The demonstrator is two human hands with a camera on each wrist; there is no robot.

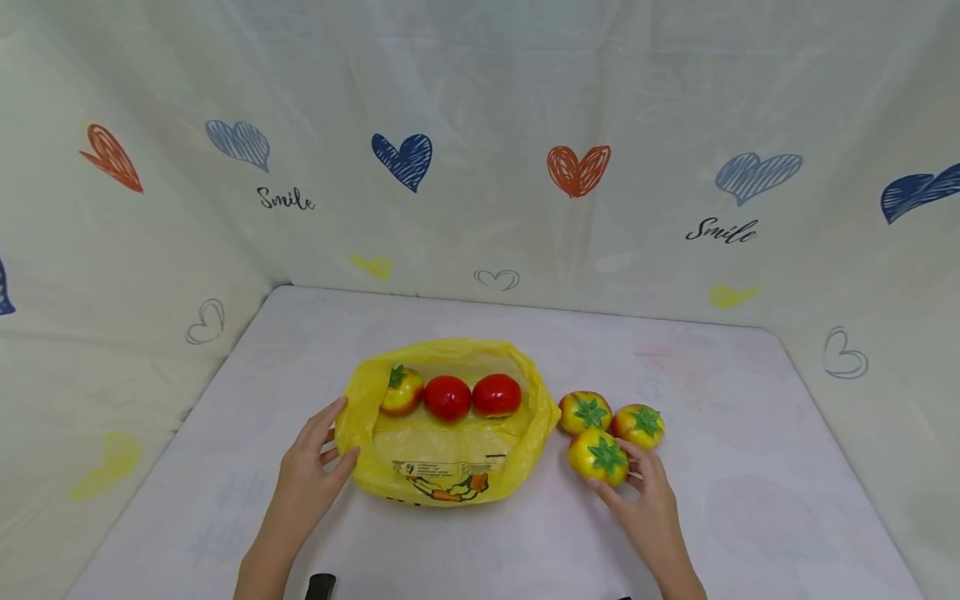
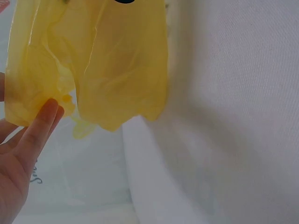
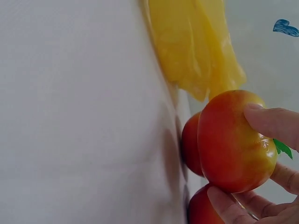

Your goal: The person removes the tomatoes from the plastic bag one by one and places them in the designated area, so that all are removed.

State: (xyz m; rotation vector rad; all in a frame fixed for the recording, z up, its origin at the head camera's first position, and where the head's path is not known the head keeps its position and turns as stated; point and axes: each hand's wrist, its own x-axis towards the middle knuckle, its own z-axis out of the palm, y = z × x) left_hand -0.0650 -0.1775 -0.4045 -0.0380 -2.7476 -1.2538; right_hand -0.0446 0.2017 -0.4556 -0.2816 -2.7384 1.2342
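Note:
A yellow plastic bag (image 1: 450,496) stands with its mouth spread wide. Inside it lie a yellow-red tomato (image 1: 405,395) with a green leafy top and two tomatoes (image 1: 447,398) showing red sides. At the bag's left rim, my left hand (image 1: 311,467) holds the plastic between thumb and fingers; the left wrist view shows its fingertips against the yellow film (image 2: 121,70). My right hand (image 1: 643,490) grips a tomato (image 1: 597,457), thumb on one side and fingers on the other. Close behind it sit two more tomatoes, one (image 1: 587,412) near the bag and another (image 1: 638,425) farther right.
The table (image 1: 757,500) has a pale cover, and a light curtain (image 1: 480,100) printed with hearts and "Smile" rises behind it and at both sides. A black object (image 1: 321,586) shows at the bottom edge, near the left forearm.

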